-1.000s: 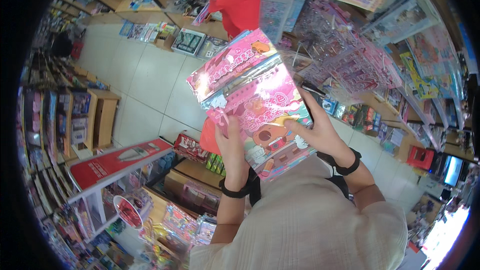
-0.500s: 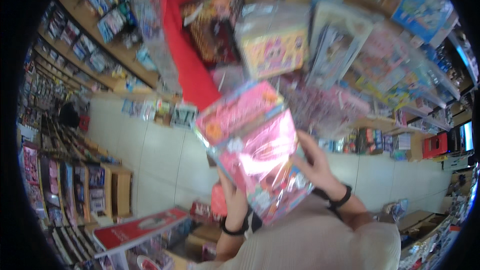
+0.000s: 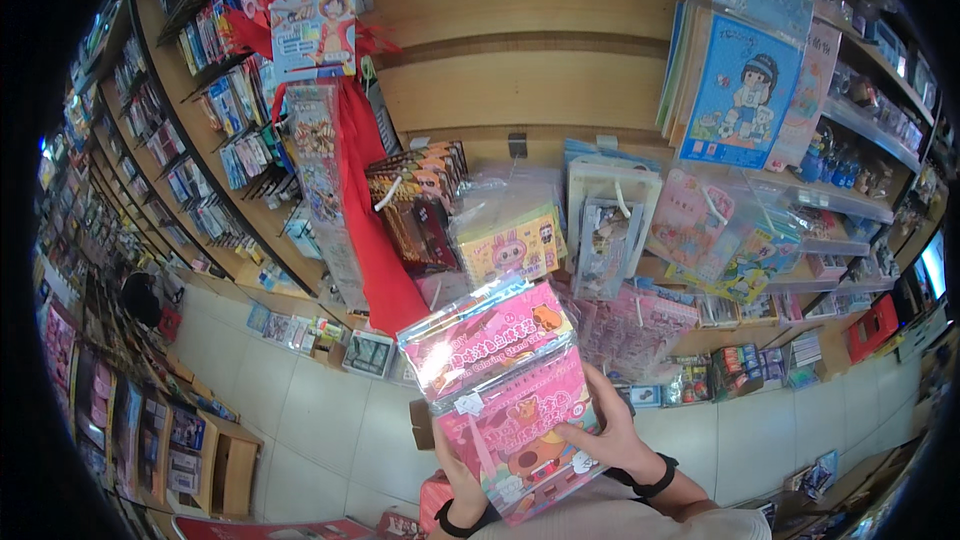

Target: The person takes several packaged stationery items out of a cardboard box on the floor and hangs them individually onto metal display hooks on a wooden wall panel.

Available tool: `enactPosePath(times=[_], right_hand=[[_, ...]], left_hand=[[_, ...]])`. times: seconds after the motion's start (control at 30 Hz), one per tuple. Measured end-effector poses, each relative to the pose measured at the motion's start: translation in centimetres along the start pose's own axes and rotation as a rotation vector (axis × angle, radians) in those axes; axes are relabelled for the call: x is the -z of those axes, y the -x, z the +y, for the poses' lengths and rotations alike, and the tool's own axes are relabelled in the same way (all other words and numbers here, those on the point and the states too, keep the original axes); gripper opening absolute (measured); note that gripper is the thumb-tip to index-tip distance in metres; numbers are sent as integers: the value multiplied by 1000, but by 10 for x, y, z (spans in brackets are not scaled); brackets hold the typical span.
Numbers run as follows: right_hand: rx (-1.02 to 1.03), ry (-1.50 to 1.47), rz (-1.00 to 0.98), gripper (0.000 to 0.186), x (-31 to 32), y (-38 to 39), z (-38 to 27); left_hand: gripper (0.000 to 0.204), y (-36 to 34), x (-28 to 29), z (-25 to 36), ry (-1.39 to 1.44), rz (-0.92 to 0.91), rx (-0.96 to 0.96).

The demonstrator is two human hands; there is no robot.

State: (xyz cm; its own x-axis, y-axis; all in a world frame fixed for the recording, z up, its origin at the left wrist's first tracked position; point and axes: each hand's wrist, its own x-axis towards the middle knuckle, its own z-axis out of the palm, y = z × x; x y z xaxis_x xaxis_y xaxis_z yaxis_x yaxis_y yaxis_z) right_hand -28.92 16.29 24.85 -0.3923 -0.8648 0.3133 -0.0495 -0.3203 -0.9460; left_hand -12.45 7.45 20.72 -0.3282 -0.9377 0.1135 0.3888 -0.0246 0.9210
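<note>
A pink packet [image 3: 500, 345] in shiny clear plastic, printed with cartoon animals, is held in front of me, with a silvery glare on its upper left. It has an upper and a lower pink panel, parted by a clear band. My left hand [image 3: 458, 480] grips its lower left edge, fingers mostly hidden behind it. At the right edge my right hand [image 3: 615, 435] is closed on it, thumb lying across the front of the lower panel. Both wrists wear dark bands. Just beyond the packet hang a yellow cartoon packet [image 3: 512, 248] and a red cloth strip [image 3: 385, 280].
Ahead stands a wooden display wall [image 3: 520, 70] with hooks and hanging packs, among them a blue cartoon pack [image 3: 742, 90]. Racks of small goods [image 3: 240, 110] line the left. Boxed goods [image 3: 740, 370] sit low along the wall. Pale floor tiles [image 3: 300, 390] lie below.
My view has tilted up, showing more of the wall, and the packet sits lower in the picture. Glare has shifted from its lower panel to its upper left. Both hands still hold it.
</note>
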Motion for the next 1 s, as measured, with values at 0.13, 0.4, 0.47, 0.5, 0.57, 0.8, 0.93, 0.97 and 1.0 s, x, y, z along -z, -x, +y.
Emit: enactPosePath(times=[0.13,0.4,0.47,0.5,0.57,0.8,0.93,0.97,1.0], right_hand=[[33,72,19,68,-10,4,15],[186,-136,30,27,-49,10,27],[169,-184,67,21,-46,9,29],[149,-82,96,20,-41,8,29],[217,107,187,18,-27,-7,30],[702,327,446,18,24,-101,-80],[730,276,515,17,50,-135,-135],[697,267,516,18,55,-138,-143],[663,255,515,19,59,-141,-151]], left_hand=[[59,-8,-3,24,-293,-114,-172],[43,-18,94,-62,310,174,59],[42,-23,73,-46,211,125,-38],[41,-26,65,-35,163,92,-76],[44,-45,44,-2,-74,71,-129],[55,-77,40,34,-26,83,-80],[56,-77,33,43,-31,95,-118],[56,-76,37,42,-21,89,-126],[56,-76,38,42,-12,86,-134]])
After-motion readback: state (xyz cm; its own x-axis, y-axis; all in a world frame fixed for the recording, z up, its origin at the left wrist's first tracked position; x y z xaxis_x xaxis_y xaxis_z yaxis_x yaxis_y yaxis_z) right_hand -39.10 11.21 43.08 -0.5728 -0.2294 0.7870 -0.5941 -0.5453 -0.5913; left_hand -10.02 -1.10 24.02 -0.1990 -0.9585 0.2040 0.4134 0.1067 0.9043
